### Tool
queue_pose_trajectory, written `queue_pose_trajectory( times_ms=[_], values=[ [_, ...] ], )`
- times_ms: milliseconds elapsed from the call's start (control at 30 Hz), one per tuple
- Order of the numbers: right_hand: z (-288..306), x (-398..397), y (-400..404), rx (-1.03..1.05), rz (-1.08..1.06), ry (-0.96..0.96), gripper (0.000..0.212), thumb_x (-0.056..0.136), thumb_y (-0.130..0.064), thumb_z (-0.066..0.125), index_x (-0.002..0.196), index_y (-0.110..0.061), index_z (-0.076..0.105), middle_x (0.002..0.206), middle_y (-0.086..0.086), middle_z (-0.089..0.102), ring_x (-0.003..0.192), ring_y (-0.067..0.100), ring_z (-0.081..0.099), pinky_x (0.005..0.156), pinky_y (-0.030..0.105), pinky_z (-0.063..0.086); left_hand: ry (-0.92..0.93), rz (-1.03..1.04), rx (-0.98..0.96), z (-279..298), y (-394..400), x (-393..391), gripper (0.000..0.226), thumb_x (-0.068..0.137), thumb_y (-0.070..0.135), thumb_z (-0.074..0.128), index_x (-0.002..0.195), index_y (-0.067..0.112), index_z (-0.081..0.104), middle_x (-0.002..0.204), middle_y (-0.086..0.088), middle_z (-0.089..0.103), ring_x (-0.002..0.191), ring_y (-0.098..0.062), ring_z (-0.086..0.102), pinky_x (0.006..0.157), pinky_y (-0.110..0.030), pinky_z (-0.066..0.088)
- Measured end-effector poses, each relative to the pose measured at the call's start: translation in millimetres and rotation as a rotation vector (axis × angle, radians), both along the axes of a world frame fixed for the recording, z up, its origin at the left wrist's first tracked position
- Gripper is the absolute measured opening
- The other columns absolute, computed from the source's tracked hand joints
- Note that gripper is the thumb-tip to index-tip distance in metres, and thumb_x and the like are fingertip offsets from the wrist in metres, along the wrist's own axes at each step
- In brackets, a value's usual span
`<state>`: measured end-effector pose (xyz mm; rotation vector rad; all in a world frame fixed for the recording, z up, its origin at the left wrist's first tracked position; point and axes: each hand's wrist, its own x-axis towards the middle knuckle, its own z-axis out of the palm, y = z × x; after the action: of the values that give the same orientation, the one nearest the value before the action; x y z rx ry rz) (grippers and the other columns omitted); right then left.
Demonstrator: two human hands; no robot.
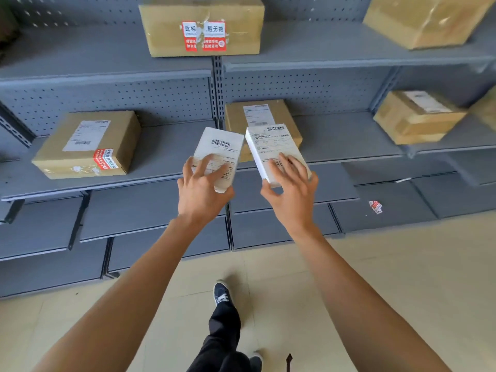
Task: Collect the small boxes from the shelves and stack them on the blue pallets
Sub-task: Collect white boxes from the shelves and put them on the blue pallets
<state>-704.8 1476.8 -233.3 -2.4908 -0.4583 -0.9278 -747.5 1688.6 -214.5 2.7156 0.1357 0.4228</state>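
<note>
Two small white boxes with barcode labels are held in the air in front of the grey shelves [161, 154]. My left hand [201, 189] grips the left white box [220, 149] from above, fingers spread over its label and thumb under its near end. My right hand [292, 189] grips the right white box [271, 143] the same way, thumb on its left side. The two boxes sit side by side, almost touching at their far corners. No blue pallet is in view.
Brown cardboard boxes stand on the shelves: one at the left [88, 146], one behind the white boxes [257, 114], one at the right [418, 116], two on the upper shelf [201, 25] [426, 17]. A torn red-and-white label [375, 207] lies on a low shelf. My leg and shoe [222, 294] are on the tiled floor.
</note>
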Motion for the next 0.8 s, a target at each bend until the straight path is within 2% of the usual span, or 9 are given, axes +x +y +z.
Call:
queue_pose_trajectory(
  times_ms=[200,333,433,533,800],
  values=[
    [17.4,-39.4,-114.2,0.019,-0.206,-0.046,0.036,0.084,-0.036,0.069,0.117,-0.021,0.071,0.135,0.000,0.063,0.129,0.021,0.054,0.093,0.052,0.041,-0.012,-0.215,-0.020,26.9,-100.0,8.6,0.054,0.078,0.052,0.065,0.129,0.035,0.066,0.151,0.008,0.041,0.141,-0.034,0.026,0.103,-0.056,0.040],
    [29.6,-64.6,-185.0,0.002,-0.325,-0.081,0.038,0.083,-0.033,0.072,0.118,-0.018,0.070,0.135,0.001,0.063,0.129,0.021,0.053,0.095,0.054,0.039,-0.011,-0.357,-0.035,39.6,-170.6,15.8,0.051,0.082,0.047,0.072,0.132,0.035,0.065,0.154,0.007,0.040,0.143,-0.036,0.022,0.112,-0.058,0.031],
    [37.0,-76.8,-230.6,0.008,-0.432,-0.053,0.040,0.083,-0.033,0.074,0.121,-0.018,0.069,0.137,0.003,0.062,0.130,0.023,0.051,0.097,0.057,0.038,-0.015,-0.449,-0.040,48.8,-215.5,22.1,0.051,0.083,0.047,0.070,0.133,0.036,0.064,0.155,0.006,0.039,0.145,-0.036,0.020,0.113,-0.056,0.027],
    [40.1,-82.5,-272.1,-0.005,-0.521,-0.006,0.043,0.085,-0.035,0.071,0.125,-0.018,0.067,0.140,0.003,0.059,0.132,0.024,0.049,0.098,0.059,0.038,-0.007,-0.539,-0.037,54.9,-255.5,35.3,0.051,0.083,0.047,0.068,0.132,0.036,0.063,0.155,0.005,0.039,0.144,-0.034,0.021,0.112,-0.056,0.030],
    [38.1,-61.6,-362.9,-0.069,-0.727,0.046,0.047,0.092,-0.048,0.053,0.129,-0.020,0.064,0.144,0.002,0.055,0.135,0.025,0.046,0.099,0.054,0.035,0.013,-0.731,-0.034,51.6,-356.0,94.8,0.052,0.082,0.046,0.071,0.133,0.036,0.063,0.156,0.004,0.037,0.143,-0.030,0.023,0.110,-0.054,0.033]
  ],
)
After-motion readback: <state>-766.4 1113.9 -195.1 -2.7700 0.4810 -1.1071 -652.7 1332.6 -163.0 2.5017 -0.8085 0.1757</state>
